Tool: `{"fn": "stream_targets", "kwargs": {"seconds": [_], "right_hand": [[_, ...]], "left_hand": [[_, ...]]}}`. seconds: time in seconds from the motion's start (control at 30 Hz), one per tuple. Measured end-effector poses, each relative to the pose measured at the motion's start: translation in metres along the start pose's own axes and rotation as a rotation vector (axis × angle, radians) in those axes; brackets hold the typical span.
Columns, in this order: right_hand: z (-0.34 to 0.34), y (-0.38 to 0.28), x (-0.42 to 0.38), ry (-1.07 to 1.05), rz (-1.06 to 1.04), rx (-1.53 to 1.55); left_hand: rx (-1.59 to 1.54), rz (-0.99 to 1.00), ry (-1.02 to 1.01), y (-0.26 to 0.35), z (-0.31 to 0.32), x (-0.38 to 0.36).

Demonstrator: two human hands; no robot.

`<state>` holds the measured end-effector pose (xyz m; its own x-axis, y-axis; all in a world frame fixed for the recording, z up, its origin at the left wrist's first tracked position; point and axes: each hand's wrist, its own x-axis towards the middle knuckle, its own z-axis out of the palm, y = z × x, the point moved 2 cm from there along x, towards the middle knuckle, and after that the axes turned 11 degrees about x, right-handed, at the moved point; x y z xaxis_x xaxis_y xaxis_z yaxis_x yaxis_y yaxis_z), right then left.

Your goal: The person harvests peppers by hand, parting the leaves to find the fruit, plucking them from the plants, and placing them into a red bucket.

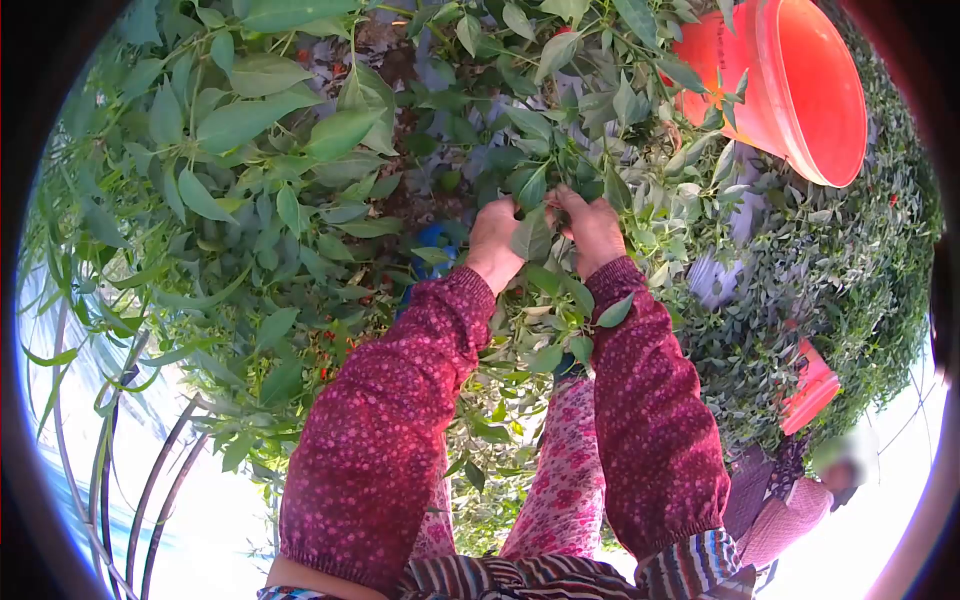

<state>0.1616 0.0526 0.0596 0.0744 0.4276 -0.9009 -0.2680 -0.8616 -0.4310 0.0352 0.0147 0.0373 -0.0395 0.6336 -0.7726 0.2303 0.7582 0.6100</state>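
Observation:
Both of my hands reach into a leafy pepper plant [545, 130] near the upper middle of the view. My left hand [494, 240] is among the leaves, its fingertips hidden behind a large leaf [532, 233]. Close beside it on the right, my right hand [592, 228] has its fingers bent together at the stems. Whatever lies between those fingers is too small and covered to make out. Dark red patterned sleeves cover both forearms.
A large red bucket [790, 90] lies tilted at the upper right, its mouth facing right. Farther off at the right are another red container [810, 388] and a person [790, 515]. Dense plants fill both sides. Dark curved poles [160, 480] stand at the lower left.

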Motion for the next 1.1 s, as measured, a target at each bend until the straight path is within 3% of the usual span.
{"fn": "stream_targets", "kwargs": {"seconds": [0.03, 0.1, 0.17, 0.3, 0.37, 0.43, 0.63, 0.73, 0.87, 0.97, 1.1], "right_hand": [[-0.001, -0.001, 0.001, 0.007, -0.045, 0.005], [-0.005, -0.002, 0.004, -0.024, -0.047, -0.049], [-0.013, -0.001, 0.005, -0.043, -0.046, -0.104], [-0.025, 0.006, 0.017, -0.091, -0.108, -0.102], [-0.027, -0.002, 0.015, -0.071, -0.077, 0.087], [-0.035, -0.004, 0.024, -0.089, -0.123, 0.019], [-0.047, -0.01, 0.032, -0.129, -0.103, 0.019], [-0.048, -0.014, 0.034, -0.133, -0.106, 0.032], [-0.053, -0.013, 0.042, -0.143, -0.101, 0.03], [-0.053, -0.01, 0.043, -0.145, -0.101, 0.051], [-0.054, -0.008, 0.047, -0.129, -0.101, 0.05]], "left_hand": [[-0.002, 0.001, 0.0, 0.009, -0.007, -0.003], [0.572, 0.111, 0.049, 0.031, -0.021, -0.01], [0.715, 0.124, 0.215, 0.022, -0.032, -0.004], [0.504, 0.031, 0.152, 0.007, -0.054, 0.011], [0.665, 0.01, 0.236, 0.002, -0.066, 0.021], [0.786, 0.083, 0.25, -0.008, -0.078, 0.032], [0.879, 0.054, -0.174, -0.031, -0.062, 0.043], [0.983, -0.006, -0.168, -0.044, -0.059, 0.048], [0.873, -0.096, -0.095, -0.068, -0.068, 0.066], [1.078, 0.047, 0.005, -0.06, -0.069, 0.063], [1.096, -0.019, -0.055, -0.066, -0.069, 0.081]]}}
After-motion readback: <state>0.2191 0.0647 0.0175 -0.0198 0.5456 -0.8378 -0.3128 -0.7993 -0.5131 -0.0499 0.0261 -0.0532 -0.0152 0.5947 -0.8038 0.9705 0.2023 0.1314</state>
